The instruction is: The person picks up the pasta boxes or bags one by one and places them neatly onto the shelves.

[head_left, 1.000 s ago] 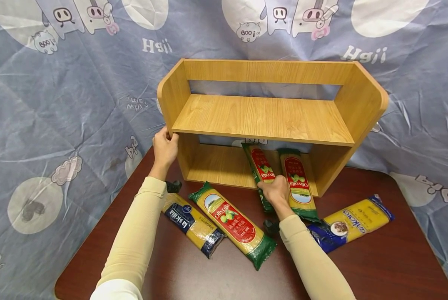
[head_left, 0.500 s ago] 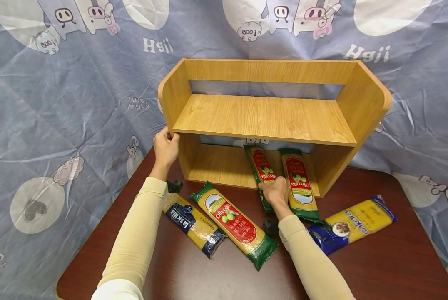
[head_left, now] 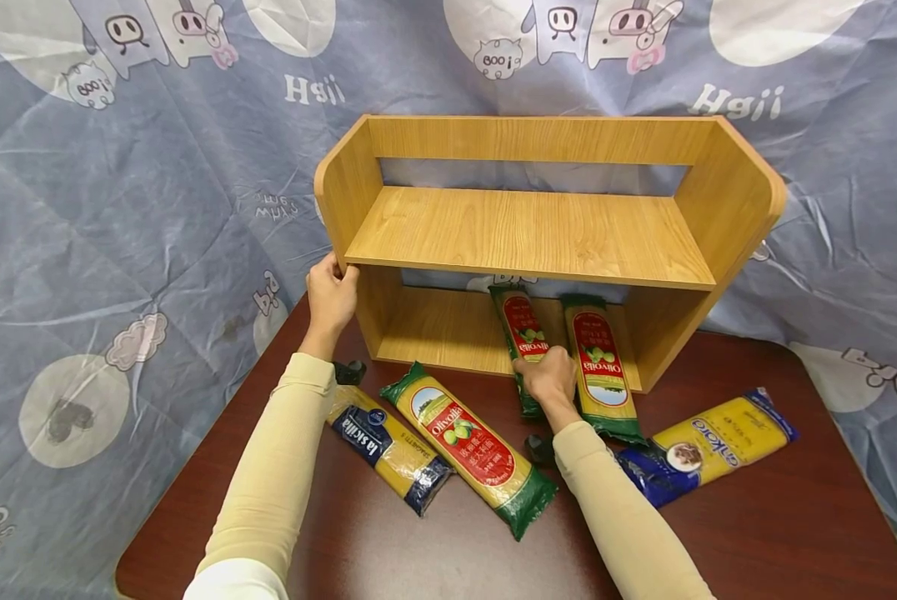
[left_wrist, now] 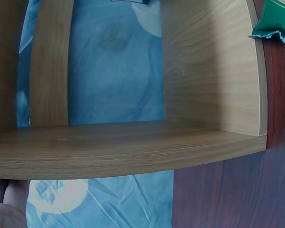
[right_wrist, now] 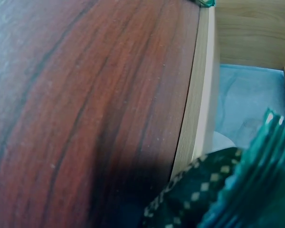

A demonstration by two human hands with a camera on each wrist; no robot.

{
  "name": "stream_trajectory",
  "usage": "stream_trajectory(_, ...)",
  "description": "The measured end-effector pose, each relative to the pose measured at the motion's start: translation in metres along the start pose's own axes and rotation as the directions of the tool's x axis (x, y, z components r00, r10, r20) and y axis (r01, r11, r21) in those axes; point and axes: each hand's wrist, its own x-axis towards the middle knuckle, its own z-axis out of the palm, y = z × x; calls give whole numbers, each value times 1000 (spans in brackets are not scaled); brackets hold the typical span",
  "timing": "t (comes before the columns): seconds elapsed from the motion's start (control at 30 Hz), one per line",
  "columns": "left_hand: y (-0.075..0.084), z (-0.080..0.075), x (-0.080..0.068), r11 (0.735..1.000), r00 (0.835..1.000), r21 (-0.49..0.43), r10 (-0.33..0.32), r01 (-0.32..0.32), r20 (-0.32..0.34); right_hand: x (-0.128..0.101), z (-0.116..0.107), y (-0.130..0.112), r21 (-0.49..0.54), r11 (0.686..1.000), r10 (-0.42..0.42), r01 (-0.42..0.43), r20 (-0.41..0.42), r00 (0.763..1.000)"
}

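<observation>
My left hand (head_left: 332,293) grips the left side panel of the wooden shelf (head_left: 448,233); part of that hand (left_wrist: 8,204) shows at the panel's edge in the left wrist view. On the lower level lies a green-ended Olivoilà spaghetti packet (head_left: 522,321), its near end jutting past the front edge. My right hand (head_left: 550,377) holds this packet near its front end, the fingers partly hidden. To the right, a second Olivoilà packet (head_left: 597,358) also sticks out over the front. In the right wrist view, a crimped green packet end (right_wrist: 263,175) fills the lower right.
On the dark red table (head_left: 388,550), a La Sicilia spaghetti packet (head_left: 388,450) and another Olivoilà packet (head_left: 469,442) lie before the shelf. A blue-and-yellow Ankara packet (head_left: 707,450) lies at the right. Patterned grey-blue cloth (head_left: 156,208) hangs behind.
My right hand and the packet it holds have shifted slightly deeper into the lower level. The left hand stays on the side panel.
</observation>
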Motion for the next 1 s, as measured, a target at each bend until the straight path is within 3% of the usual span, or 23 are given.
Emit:
stream_trajectory(0.33,2,-1,-1,1000,1000,7,-10,10,2,-1,1,4,-6,999,32,-32,19,999)
stream_trajectory(1.0,4,-2,-1,999,1000,-38,-19,19,10,-10,0,1,-43,998,-39,40,25,999)
